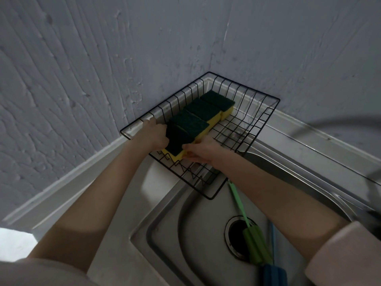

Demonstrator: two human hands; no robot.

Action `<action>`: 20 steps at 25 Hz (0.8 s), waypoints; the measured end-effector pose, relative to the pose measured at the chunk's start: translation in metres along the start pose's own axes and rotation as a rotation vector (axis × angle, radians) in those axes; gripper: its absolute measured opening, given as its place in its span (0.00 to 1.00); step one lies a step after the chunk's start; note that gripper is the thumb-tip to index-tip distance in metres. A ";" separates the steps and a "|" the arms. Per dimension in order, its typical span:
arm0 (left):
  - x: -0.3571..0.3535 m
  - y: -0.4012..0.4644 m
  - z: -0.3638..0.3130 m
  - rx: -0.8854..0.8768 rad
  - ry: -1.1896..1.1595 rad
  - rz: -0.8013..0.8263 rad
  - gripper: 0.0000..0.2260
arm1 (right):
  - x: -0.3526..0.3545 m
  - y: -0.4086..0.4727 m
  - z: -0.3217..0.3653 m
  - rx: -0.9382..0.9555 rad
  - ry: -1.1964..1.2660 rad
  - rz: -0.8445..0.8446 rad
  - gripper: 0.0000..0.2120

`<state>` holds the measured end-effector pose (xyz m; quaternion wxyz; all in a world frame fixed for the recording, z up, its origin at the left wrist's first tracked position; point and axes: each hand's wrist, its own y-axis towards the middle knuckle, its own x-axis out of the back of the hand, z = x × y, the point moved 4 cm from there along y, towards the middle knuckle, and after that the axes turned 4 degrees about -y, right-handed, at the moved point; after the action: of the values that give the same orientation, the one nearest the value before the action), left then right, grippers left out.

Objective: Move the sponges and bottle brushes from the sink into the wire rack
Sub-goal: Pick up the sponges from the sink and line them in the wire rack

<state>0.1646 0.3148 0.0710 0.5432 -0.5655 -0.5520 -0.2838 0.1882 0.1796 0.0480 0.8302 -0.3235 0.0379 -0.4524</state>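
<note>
Both hands, left and right, pinch the nearest sponge in the rack; the sponge row runs toward the wall corner.

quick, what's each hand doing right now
Left hand: closed on the nearest sponge in the rack.
Right hand: closed on the same sponge.

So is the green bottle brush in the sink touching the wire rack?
Cannot tell. In the head view the green bottle brush handle tip ends right at the wire rack corner, with no clear gap or contact.

Brushed steel sink, black wire rack
</note>
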 end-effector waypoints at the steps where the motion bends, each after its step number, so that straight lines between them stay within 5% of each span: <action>1: 0.000 -0.002 -0.002 0.003 -0.002 -0.003 0.18 | 0.002 -0.002 0.002 0.020 -0.139 -0.031 0.19; 9: 0.017 -0.030 -0.026 -0.032 -0.040 -0.119 0.21 | 0.027 -0.063 0.023 0.430 -0.989 -0.282 0.28; 20: -0.001 -0.140 -0.126 -0.368 -0.037 -0.320 0.22 | 0.077 -0.196 -0.053 0.376 -1.016 -0.453 0.33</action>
<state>0.0692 0.1698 0.1434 0.3688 -0.5653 -0.5834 -0.4517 0.0723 0.0190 0.1361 0.6701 -0.3469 -0.5160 -0.4055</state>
